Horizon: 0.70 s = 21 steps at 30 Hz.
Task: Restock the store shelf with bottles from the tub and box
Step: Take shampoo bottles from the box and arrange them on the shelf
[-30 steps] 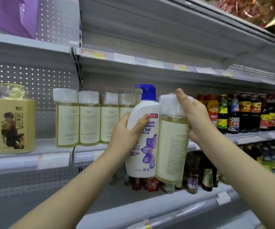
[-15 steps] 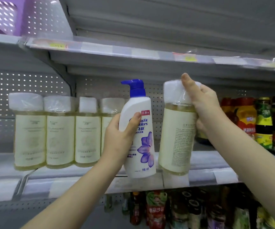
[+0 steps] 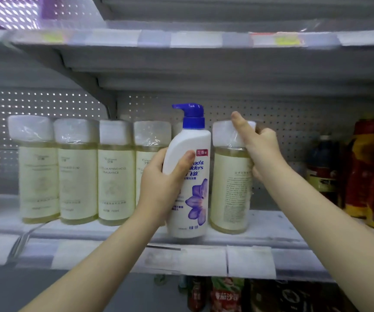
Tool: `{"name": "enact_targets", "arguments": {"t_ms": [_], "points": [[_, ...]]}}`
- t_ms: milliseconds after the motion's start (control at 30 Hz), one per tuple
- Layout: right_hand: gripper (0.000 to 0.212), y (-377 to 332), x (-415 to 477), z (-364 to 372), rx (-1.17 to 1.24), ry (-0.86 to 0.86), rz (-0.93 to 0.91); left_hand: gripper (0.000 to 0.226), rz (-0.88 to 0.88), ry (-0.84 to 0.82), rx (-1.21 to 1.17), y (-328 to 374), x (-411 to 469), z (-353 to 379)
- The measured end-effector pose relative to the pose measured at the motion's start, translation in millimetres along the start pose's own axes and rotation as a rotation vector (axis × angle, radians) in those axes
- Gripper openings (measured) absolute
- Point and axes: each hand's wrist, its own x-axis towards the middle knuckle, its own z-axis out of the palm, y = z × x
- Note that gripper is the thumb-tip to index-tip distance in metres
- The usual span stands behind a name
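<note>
While upright, shampoo bottle with spout leftward.

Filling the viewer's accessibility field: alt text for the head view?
Two bare hands hold bottles at a grey shelf: the left hand grips a white pump shampoo bottle, the right hand grips a pale yellow bottle near its wrapped cap. A row of matching yellow bottles stands to their left.

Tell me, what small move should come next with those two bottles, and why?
Probably release the yellow bottle with the right hand: its base seems to sit on the shelf already, while the left hand holds the white pump bottle at the front edge.
</note>
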Motion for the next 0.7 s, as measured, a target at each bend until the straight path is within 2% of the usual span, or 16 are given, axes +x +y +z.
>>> {"name": "enact_targets", "arguments": {"t_ms": [133,233,367,467,567,633,700], "points": [[0.032,10.1,11.0,-1.2,0.069,-0.065,0.133,0.047,0.002,-0.018,-0.008,-2.6,4.7,-1.0],[0.056,16.1,18.8,-1.8,0.025,-0.138,0.172,0.043,0.008,-0.03,-0.007,-4.8,7.2,-1.6],[0.093,23.9,21.2,-9.3,-0.185,-0.043,0.127,0.043,0.019,-0.024,-0.003,-7.6,8.2,-2.0],[0.079,32.0,-1.6,-19.3,-0.373,-0.022,-0.002,0.04,0.031,-0.03,0.008,-8.3,8.3,-3.1],[0.1,51.3,-35.0,-27.2,-0.632,-0.022,-0.11,0.039,0.032,-0.023,0.018,-9.1,8.8,-3.9],[0.1,61.1,-46.3,-27.8,-0.645,-0.049,-0.126,0.039,0.037,-0.026,0.02,-7.9,8.3,-3.7],[0.095,62.7,-47.8,-29.9,-0.559,-0.09,-0.068,0.04,0.035,-0.031,0.016,-6.4,7.5,-3.8]]}}
